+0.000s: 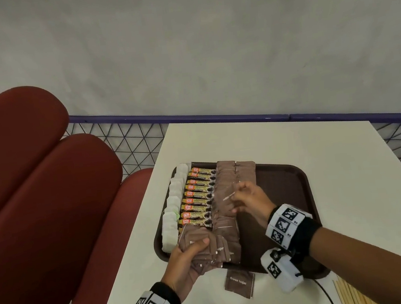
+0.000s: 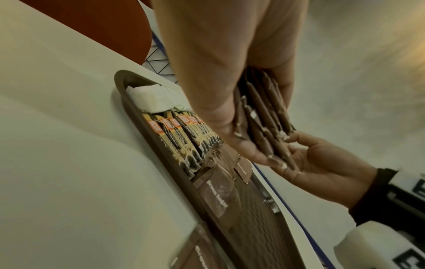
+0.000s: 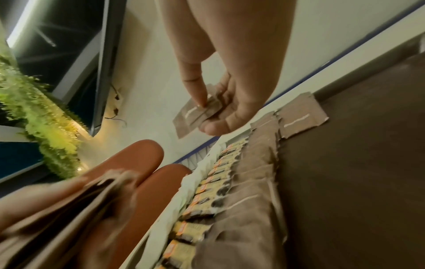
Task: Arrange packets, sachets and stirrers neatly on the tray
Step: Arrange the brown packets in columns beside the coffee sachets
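A dark brown tray (image 1: 290, 181) lies on the white table. On it run a column of white tea bags (image 1: 173, 205), a column of yellow coffee granule sticks (image 1: 199, 197) and rows of brown sugar sachets (image 1: 224, 176). My left hand (image 1: 188, 255) grips a fanned stack of brown sugar sachets (image 2: 264, 116) over the tray's near left corner. My right hand (image 1: 244, 196) pinches a single brown sugar sachet (image 3: 197, 112) between thumb and fingers above the sachet rows. One brown sugar sachet (image 1: 239, 283) lies loose on the table in front of the tray.
Wooden stirrers (image 1: 353, 294) lie at the table's near right corner beside a black cable (image 1: 325, 292). Red padded seats (image 1: 37, 195) stand to the left. A purple rail with wire mesh (image 1: 143, 138) runs behind the table. The tray's right half (image 1: 281, 192) is bare.
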### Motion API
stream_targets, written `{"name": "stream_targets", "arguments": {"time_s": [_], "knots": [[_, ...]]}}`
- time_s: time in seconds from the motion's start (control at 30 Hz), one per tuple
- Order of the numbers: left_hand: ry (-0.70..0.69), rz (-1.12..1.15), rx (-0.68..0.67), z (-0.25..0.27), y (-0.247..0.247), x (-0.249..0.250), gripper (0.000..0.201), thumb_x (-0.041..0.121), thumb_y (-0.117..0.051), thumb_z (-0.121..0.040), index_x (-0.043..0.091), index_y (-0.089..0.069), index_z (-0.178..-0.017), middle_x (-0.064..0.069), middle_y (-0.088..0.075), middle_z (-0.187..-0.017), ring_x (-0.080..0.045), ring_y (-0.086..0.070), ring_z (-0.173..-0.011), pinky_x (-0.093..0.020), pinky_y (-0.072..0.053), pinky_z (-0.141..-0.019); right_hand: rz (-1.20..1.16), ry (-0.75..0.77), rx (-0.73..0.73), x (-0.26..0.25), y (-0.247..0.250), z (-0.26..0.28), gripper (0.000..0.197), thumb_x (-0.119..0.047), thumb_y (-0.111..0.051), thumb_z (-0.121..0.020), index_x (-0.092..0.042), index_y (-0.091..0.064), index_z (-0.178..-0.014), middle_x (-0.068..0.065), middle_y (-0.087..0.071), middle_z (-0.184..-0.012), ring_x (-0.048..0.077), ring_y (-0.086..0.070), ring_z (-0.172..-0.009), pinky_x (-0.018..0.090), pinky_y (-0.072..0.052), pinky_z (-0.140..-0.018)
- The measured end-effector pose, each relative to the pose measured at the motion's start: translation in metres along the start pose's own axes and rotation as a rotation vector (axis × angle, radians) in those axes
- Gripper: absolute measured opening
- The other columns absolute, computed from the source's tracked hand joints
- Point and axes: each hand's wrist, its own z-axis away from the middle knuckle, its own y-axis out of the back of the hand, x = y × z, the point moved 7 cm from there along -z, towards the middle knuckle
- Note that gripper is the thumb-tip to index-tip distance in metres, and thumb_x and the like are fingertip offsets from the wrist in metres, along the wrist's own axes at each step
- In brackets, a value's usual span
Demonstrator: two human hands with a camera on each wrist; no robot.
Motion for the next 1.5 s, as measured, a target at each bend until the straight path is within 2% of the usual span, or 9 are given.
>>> {"name": "stream_targets", "arguments": {"time_s": [0.13,0.3,0.43,0.57,0.8,0.93,1.07,1.2,1.5], "knots": [[0.000,-0.006,0.027,-0.002,0.008,0.003,0.031,0.002,-0.061,-0.082,0.000,-0.061,-0.113,-0.024,-0.069,-0.103,-0.036,-0.069,-0.087,-0.047,-0.058,-0.074,0.119,-0.011,0.168,-0.003,0.043,-0.023,0.023,0.008,-0.056,-0.080,-0.015,-0.057,-0.083,0.014,-0.061,-0.101,0.026,-0.061,-0.086,0.037,-0.055,-0.073],[0.007,0.001,0.036,-0.004,0.015,0.003,0.039,0.005,-0.064,-0.076,0.001,-0.060,-0.115,-0.024,-0.069,-0.105,-0.036,-0.069,-0.089,-0.048,-0.056,-0.078,0.530,0.046,0.237,-0.014,0.075,-0.047,0.039,0.011,-0.050,-0.080,-0.027,-0.055,-0.077,0.010,-0.061,-0.102,0.030,-0.064,-0.080,0.040,-0.058,-0.068],[0.014,0.008,0.042,-0.007,0.018,0.004,0.034,0.002,-0.061,-0.081,0.001,-0.060,-0.115,-0.025,-0.069,-0.104,-0.037,-0.069,-0.088,-0.047,-0.058,-0.074,0.790,0.058,0.215,-0.019,0.075,-0.061,0.035,0.010,-0.046,-0.079,-0.020,-0.055,-0.094,-0.009,-0.052,-0.081,0.022,-0.057,-0.082,0.019,-0.049,-0.054],[0.024,0.013,0.053,-0.009,0.025,0.004,0.035,0.003,-0.061,-0.081,0.002,-0.060,-0.117,-0.024,-0.069,-0.105,-0.039,-0.067,-0.092,-0.045,-0.058,-0.070,0.866,0.043,0.212,-0.014,0.067,-0.076,0.037,0.008,-0.045,-0.080,-0.014,-0.054,-0.108,0.002,-0.056,-0.095,0.027,-0.059,-0.088,0.038,-0.054,-0.074],[0.020,0.034,0.026,-0.009,0.032,0.008,0.040,0.005,-0.065,-0.071,0.002,-0.062,-0.111,-0.026,-0.069,-0.103,-0.037,-0.069,-0.085,-0.045,-0.058,-0.066,0.966,0.041,0.210,-0.004,0.057,-0.094,0.035,0.001,-0.038,-0.084,-0.014,-0.046,-0.115,0.010,-0.052,-0.100,0.032,-0.058,-0.096,0.036,-0.051,-0.077],[0.018,0.039,0.030,-0.010,0.036,0.009,0.045,0.006,-0.066,-0.069,0.003,-0.061,-0.113,-0.026,-0.068,-0.104,-0.040,-0.068,-0.090,-0.047,-0.058,-0.069,1.030,0.094,0.195,0.001,0.056,-0.102,0.029,-0.007,-0.051,-0.080,-0.020,-0.050,-0.106,0.000,-0.047,-0.096,0.016,-0.057,-0.077,0.031,-0.045,-0.069],[0.028,0.038,0.038,-0.011,0.038,0.007,0.042,0.006,-0.066,-0.072,0.003,-0.061,-0.114,-0.027,-0.068,-0.105,-0.043,-0.065,-0.094,-0.051,-0.056,-0.074,1.220,0.099,0.206,0.002,0.053,-0.103,0.049,0.000,-0.055,-0.083,-0.010,-0.036,-0.127,0.014,-0.048,-0.124,0.031,-0.055,-0.106,0.041,-0.049,-0.089],[0.021,0.043,0.017,-0.010,0.033,0.008,0.041,0.007,-0.065,-0.071,0.003,-0.062,-0.112,-0.027,-0.068,-0.104,-0.041,-0.067,-0.089,-0.050,-0.058,-0.071,1.428,0.160,0.277,-0.004,0.052,-0.099,0.053,-0.009,-0.059,-0.084,-0.007,-0.035,-0.131,0.013,-0.039,-0.136,0.030,-0.040,-0.122,0.037,-0.039,-0.095],[-0.006,0.023,0.049,-0.007,0.023,0.008,0.044,0.011,-0.065,-0.071,0.002,-0.061,-0.113,-0.025,-0.068,-0.107,-0.040,-0.066,-0.096,-0.051,-0.054,-0.080,1.234,0.455,0.316,-0.016,0.034,-0.061,0.034,-0.012,-0.058,-0.083,-0.007,-0.051,-0.116,0.011,-0.049,-0.121,0.027,-0.042,-0.111,0.034,-0.039,-0.091]]}}
